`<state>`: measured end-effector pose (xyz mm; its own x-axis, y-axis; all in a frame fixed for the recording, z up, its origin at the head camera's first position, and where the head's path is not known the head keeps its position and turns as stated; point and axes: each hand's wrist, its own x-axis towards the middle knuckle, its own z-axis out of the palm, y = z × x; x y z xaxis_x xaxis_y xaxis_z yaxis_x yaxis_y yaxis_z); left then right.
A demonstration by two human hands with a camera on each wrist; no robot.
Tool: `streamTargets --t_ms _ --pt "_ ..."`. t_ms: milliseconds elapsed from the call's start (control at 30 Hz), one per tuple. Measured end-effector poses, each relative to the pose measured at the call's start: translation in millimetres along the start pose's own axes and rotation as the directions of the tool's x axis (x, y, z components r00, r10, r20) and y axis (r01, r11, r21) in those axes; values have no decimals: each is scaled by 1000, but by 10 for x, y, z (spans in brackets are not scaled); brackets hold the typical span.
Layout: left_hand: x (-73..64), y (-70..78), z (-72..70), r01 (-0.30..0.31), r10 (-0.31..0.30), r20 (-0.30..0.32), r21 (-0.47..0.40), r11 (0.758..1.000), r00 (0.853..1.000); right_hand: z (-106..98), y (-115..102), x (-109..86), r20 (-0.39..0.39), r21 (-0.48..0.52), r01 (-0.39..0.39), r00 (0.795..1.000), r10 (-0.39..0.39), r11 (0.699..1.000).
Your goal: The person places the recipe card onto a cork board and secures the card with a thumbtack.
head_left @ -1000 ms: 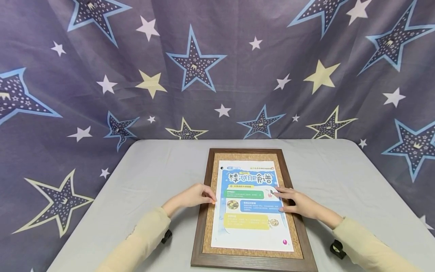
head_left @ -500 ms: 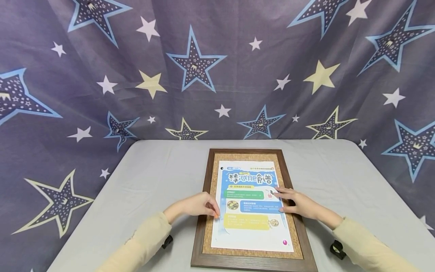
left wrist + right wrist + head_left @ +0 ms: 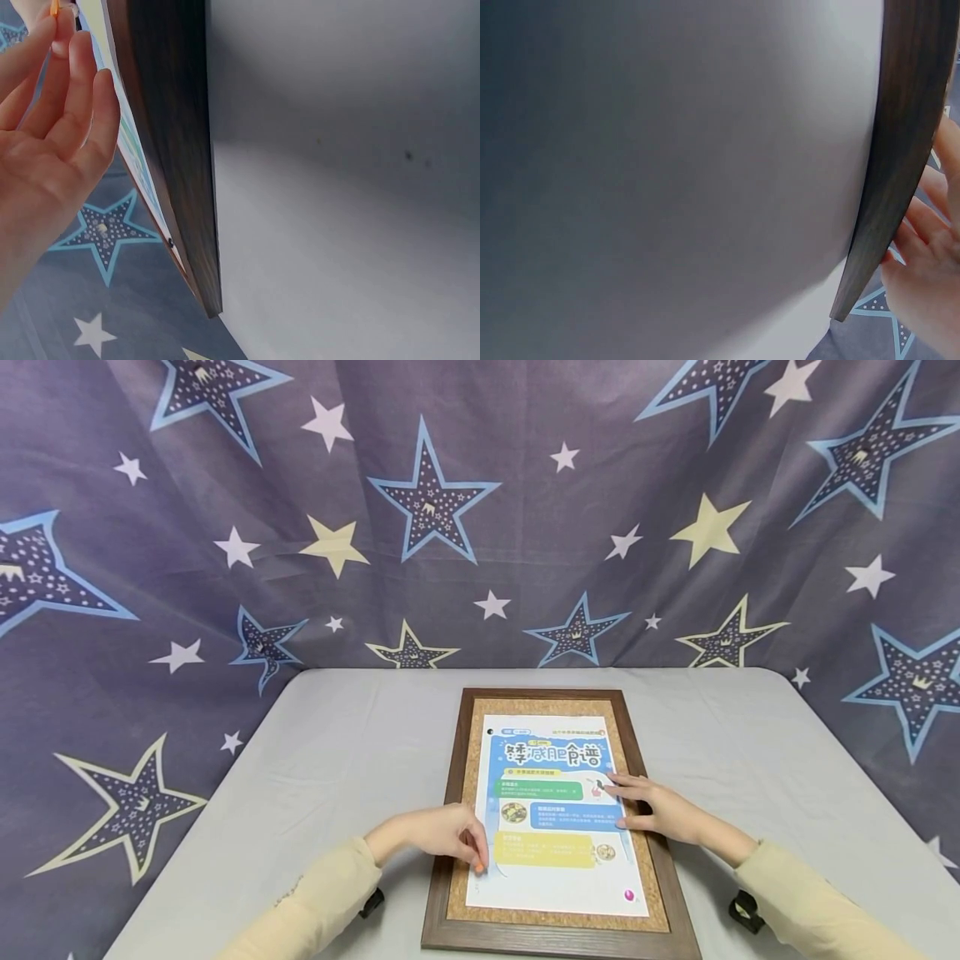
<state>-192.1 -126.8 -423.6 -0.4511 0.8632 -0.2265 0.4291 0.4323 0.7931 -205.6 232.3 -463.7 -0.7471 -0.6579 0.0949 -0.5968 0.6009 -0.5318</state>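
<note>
A printed poster [image 3: 555, 889] lies on a cork board [image 3: 457, 893] with a dark wooden frame [image 3: 562, 937]. My left hand [image 3: 444, 833] pinches a small orange pushpin [image 3: 480, 867] between thumb and fingertips, over the poster's lower left edge. In the left wrist view the pushpin's orange body [image 3: 54, 7] shows at the fingertips; its point is hidden. My right hand [image 3: 663, 812] rests across the frame's right side, fingers extended onto the poster's right edge. A black pushpin [image 3: 490, 732] sits at the poster's top left corner, a magenta one [image 3: 629, 895] at the bottom right.
The board lies on a table with a grey cloth [image 3: 360, 735]. Behind it hangs a purple curtain [image 3: 525, 527] printed with stars. A dark wrist strap [image 3: 746, 910] shows under the right sleeve.
My left hand has moved down along the poster's left edge toward the lower corner, still pinching the orange pushpin. The right hand, poster and board have stayed in place.
</note>
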Motion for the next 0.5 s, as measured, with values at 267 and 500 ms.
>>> streamTargets --t_ms 267,500 --pt "4 36 60 0 -1 65 25 1000 998 3 3 0 -3 9 1 1000 -1 1000" --pt "-10 63 89 31 -35 71 53 998 997 4 7 6 -5 10 -8 1000 8 1000"
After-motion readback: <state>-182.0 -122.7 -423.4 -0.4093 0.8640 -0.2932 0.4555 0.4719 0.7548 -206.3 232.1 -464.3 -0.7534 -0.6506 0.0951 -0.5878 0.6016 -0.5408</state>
